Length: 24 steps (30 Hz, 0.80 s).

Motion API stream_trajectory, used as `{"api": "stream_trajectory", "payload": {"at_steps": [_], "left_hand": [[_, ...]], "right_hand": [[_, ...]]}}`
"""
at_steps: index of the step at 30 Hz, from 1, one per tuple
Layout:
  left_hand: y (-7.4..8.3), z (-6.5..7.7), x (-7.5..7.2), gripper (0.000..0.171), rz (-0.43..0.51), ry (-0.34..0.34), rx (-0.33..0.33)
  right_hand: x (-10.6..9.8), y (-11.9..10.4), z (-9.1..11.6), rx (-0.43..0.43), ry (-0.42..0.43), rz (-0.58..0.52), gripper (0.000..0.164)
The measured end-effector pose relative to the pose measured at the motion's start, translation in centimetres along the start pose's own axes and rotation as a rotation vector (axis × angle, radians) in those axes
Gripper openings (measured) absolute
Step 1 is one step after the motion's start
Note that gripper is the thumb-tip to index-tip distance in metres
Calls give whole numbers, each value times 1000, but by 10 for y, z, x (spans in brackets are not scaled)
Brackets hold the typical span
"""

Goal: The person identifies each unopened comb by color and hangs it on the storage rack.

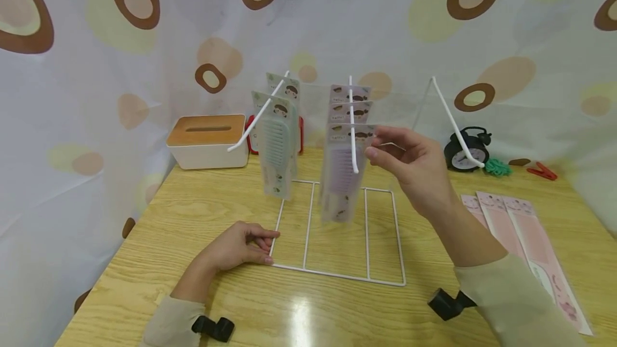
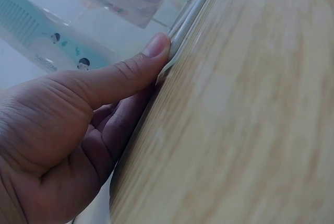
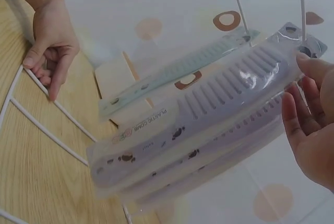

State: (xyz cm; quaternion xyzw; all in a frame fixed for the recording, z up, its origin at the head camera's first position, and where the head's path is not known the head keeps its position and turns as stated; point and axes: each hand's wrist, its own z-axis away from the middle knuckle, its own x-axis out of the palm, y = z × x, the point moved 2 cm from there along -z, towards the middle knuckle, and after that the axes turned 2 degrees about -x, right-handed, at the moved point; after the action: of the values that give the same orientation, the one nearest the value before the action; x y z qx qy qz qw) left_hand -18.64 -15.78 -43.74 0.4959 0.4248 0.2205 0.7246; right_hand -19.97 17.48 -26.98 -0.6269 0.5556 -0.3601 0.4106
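Note:
At its front left corner, the white wire display rack [image 1: 337, 274] is held by my left hand [image 1: 243, 245], thumb and fingers at the base wire. My right hand [image 1: 409, 167] pinches the top right edge of the front purple comb pack [image 1: 343, 170], which hangs with two more purple packs on the rack's middle hook [image 1: 352, 122]. Two green comb packs [image 1: 276, 146] hang on the left hook [image 1: 260, 111]. The right hook [image 1: 455, 122] carries nothing. In the right wrist view, my thumb lies over the top of the purple pack [image 3: 219, 88], with fingers behind it.
Pink comb packs [image 1: 525, 229] lie flat on the table at the right. Behind them are a black alarm clock [image 1: 465, 151], a green scrunchie-like thing [image 1: 496, 167] and a red clip [image 1: 542, 171]. A wooden-lidded tissue box [image 1: 208, 146] stands at the back left.

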Motion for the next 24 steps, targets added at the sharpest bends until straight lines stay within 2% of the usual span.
{"api": "stream_trajectory", "payload": {"at_steps": [6, 11, 16, 24], "left_hand": [[-1, 0, 1, 55, -8, 5, -21], [-1, -1, 1, 55, -1, 3, -11], [-1, 0, 1, 55, 4, -2, -4], [-1, 0, 1, 55, -2, -3, -13]], "right_hand": [[-21, 14, 6, -24, -139, 11, 44], [-43, 32, 13, -17, -220, 45, 47], [-69, 50, 21, 69, -234, 129, 47], [-113, 72, 32, 155, -196, 257, 43]]}}
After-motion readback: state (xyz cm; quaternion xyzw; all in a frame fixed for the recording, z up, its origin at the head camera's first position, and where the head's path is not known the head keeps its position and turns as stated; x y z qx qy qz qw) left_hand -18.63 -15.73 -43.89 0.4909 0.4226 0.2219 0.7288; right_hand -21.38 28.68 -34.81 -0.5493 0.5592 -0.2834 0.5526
